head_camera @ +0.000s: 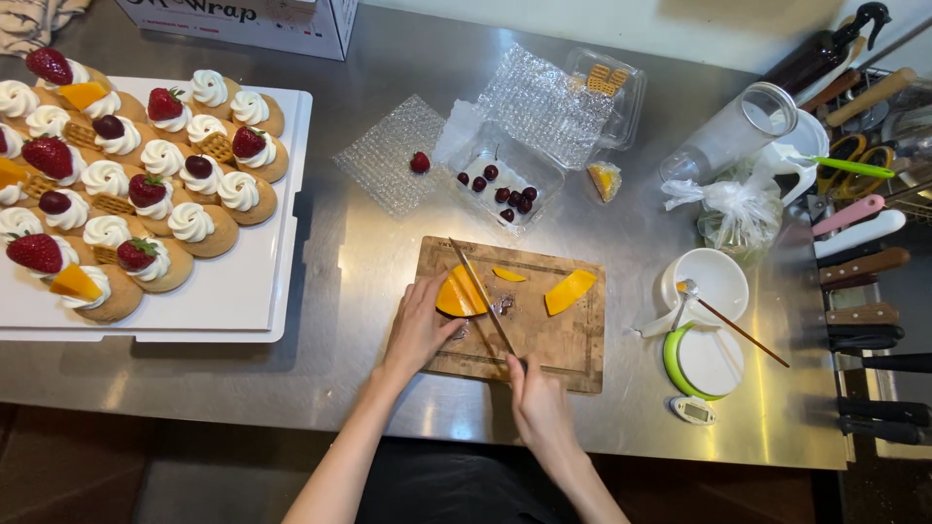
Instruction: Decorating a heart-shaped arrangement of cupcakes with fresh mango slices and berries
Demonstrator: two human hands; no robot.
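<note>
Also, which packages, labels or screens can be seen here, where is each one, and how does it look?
Cardboard box: top edge, behind the white tray; white with dark lettering.
Clear plastic container: behind the cutting board; shallow, holds dark cherries.
Second clear plastic container: further back right; holds lattice biscuits.
Knotted plastic bag: right of the containers; clear, crumpled.
Small digital device: front right, near the green scale; white, grey screen.

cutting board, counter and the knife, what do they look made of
Cutting board: looks like wood, matte brown with visible grain. Counter: probably stainless steel, grey, brushed, with soft reflections. Knife: thin shiny blade, likely steel; its handle is hidden in the right hand.
</note>
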